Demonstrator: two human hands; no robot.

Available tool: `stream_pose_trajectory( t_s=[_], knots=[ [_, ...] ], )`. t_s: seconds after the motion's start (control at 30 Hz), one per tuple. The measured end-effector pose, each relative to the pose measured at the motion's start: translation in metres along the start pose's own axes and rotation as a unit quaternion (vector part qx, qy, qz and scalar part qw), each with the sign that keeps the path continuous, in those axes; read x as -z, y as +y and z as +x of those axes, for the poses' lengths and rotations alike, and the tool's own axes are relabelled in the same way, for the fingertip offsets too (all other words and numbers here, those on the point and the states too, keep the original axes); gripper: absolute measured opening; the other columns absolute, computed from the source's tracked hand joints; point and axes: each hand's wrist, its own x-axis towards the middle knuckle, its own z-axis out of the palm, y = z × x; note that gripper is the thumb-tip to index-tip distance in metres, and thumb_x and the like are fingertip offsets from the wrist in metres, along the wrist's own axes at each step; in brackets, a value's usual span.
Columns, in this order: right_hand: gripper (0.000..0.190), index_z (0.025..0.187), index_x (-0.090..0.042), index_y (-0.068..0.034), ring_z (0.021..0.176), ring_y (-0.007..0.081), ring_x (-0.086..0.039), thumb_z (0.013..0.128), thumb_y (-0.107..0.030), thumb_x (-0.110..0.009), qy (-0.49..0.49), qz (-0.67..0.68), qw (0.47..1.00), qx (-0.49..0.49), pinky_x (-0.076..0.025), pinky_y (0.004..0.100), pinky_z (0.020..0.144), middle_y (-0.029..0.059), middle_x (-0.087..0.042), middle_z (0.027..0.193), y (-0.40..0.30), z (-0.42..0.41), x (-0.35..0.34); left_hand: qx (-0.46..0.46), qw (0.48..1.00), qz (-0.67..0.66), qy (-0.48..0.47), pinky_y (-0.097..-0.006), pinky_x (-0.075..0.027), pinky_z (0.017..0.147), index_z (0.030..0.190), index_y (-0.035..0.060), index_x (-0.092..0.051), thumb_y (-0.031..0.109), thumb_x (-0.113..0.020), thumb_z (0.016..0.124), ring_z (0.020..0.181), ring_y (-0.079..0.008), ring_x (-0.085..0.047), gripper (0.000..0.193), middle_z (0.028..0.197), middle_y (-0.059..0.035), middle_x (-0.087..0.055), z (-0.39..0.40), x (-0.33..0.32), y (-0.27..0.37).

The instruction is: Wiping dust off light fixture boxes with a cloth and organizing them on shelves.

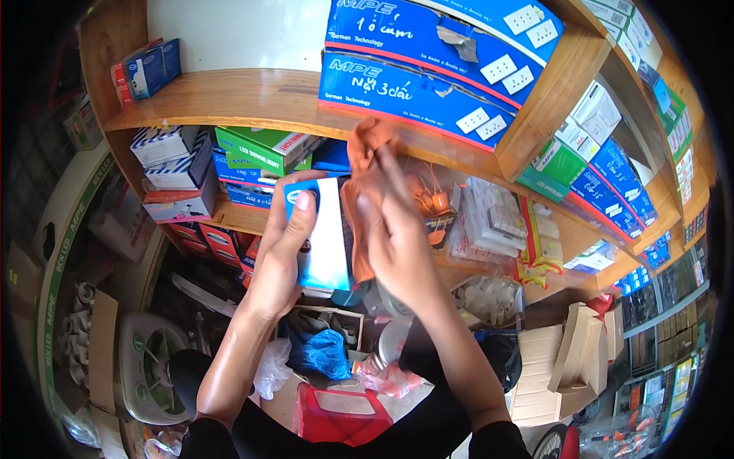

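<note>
My left hand (pixel 282 235) grips a blue and white cardboard box (pixel 325 232) upright, its thumb across the printed front near the top. Against the box's right side, my right hand (pixel 387 224) holds an orange cloth (pixel 361 244); the hand is blurred and part of the cloth stands up above the fingers. The far side of the box and the fingers of my left hand behind it are hidden.
Wooden shelves (pixel 246 100) rise ahead, with large blue cartons (pixel 413 94) above and smaller boxes (pixel 172 158) at left. Plastic-wrapped goods (pixel 487 218) lie right of my hands. Below are a red plastic stool (pixel 341 433), blue bag (pixel 324 353), fan (pixel 152 367) and open cardboard (pixel 579 350).
</note>
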Motion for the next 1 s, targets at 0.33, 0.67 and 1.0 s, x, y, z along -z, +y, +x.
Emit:
stream_pose_trajectory(
  t_s=[0.33, 0.67, 1.0],
  knots=[
    [0.064, 0.160, -0.025, 0.015, 0.157, 0.0437, -0.032, 0.115, -0.028, -0.044, -0.156, 0.112, 0.981, 0.000, -0.030, 0.0455, 0.127, 0.0348, -0.031, 0.166, -0.024, -0.013, -0.020, 0.019, 0.990, -0.102, 0.096, -0.0359, -0.052, 0.105, 0.143, 0.0089, -0.057, 0.046, -0.052, 0.112, 0.120, -0.0168, -0.066, 0.049, 0.132, -0.0057, -0.067, 0.011, 0.021, -0.003],
    [0.054, 0.153, -0.039, 0.008, 0.152, 0.0480, -0.037, 0.108, -0.017, -0.055, -0.143, 0.147, 0.977, 0.054, -0.034, 0.0490, 0.124, 0.0328, -0.039, 0.159, -0.022, -0.013, -0.028, -0.014, 0.994, -0.082, 0.074, -0.0377, -0.042, 0.120, 0.159, 0.0054, -0.043, 0.043, -0.041, 0.115, 0.140, -0.0224, -0.055, 0.057, 0.153, -0.0111, -0.056, 0.009, 0.023, -0.015],
    [0.043, 0.143, -0.052, 0.001, 0.124, 0.0325, -0.067, 0.107, -0.018, -0.065, 0.062, 0.230, 0.970, -0.050, -0.051, 0.0402, 0.103, 0.0195, -0.065, 0.136, 0.001, -0.008, -0.017, 0.061, 0.977, -0.178, -0.103, -0.0440, -0.067, 0.087, 0.156, 0.0026, -0.039, 0.033, -0.049, 0.111, 0.125, -0.0300, -0.067, 0.055, 0.145, -0.0178, -0.059, 0.010, 0.028, 0.007]
  ],
)
